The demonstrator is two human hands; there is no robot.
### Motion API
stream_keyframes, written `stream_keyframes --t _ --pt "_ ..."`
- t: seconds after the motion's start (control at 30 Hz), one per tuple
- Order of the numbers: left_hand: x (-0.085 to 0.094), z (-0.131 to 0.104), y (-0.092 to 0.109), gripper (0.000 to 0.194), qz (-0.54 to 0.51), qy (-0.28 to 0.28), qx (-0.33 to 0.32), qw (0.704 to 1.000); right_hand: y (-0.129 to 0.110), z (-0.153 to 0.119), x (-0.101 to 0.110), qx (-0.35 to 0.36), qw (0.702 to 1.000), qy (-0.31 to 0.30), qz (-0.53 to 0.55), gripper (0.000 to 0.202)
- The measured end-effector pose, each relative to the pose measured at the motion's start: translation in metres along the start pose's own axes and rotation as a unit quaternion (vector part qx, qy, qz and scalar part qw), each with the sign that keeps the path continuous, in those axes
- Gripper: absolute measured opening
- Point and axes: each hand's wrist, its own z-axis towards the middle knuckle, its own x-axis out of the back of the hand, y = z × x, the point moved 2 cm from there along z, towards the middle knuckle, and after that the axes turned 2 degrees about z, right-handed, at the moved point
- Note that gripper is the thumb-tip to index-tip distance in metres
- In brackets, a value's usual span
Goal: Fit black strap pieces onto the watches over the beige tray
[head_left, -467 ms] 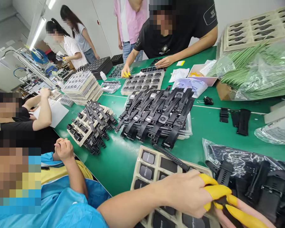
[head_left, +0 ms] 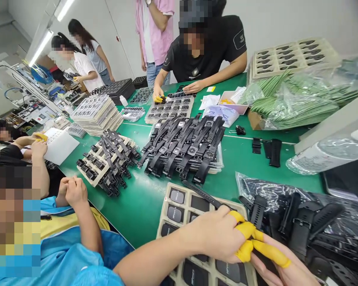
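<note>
My left hand [head_left: 217,236], with yellow finger cots, is closed on one end of a black watch strap [head_left: 201,193] that juts up and left over a beige tray [head_left: 167,198] of black watch bodies. My right hand [head_left: 276,264] comes in from the bottom right. Its yellow-capped fingers press against my left fingertips at the same spot. What lies between the fingertips is hidden. A clear bag of black straps [head_left: 304,222] lies just right of both hands.
A pile of assembled black watches [head_left: 181,147] and a second tray of watches [head_left: 107,159] lie on the green table [head_left: 143,202]. Stacked trays [head_left: 95,113] stand far left. Bagged green bundles [head_left: 292,99] are far right. A co-worker's hands [head_left: 73,190] rest at the left edge.
Both my hands have shifted left and slightly up over the tray. My fingertips are pressed closer together. The view has tilted, showing more of the right side.
</note>
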Motion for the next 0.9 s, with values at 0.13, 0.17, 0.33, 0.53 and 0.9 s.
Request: stream_keyframes --t 0.13,0.17,0.33,0.53,0.9 --pt "-0.001 -0.001 0.0 0.036 -0.009 -0.017 0.008 1.0 -0.017 -0.009 -0.021 0.028 0.999 -0.033 -0.023 0.055" --pt "-0.002 -0.002 0.001 0.035 -0.014 -0.019 0.014 1.0 -0.021 -0.012 -0.027 0.037 0.998 -0.044 -0.028 0.049" --pt "-0.002 -0.006 0.006 0.035 0.008 -0.029 0.037 0.999 -0.04 -0.02 -0.045 0.045 0.992 -0.093 -0.067 0.038" --pt "-0.01 -0.01 0.002 0.031 -0.031 -0.01 0.046 0.998 -0.049 -0.019 -0.048 0.058 0.987 -0.115 -0.097 0.031" --pt "-0.02 -0.014 -0.017 0.017 -0.377 0.299 0.103 0.871 -0.053 -0.019 -0.052 0.186 0.968 -0.17 0.017 0.048"
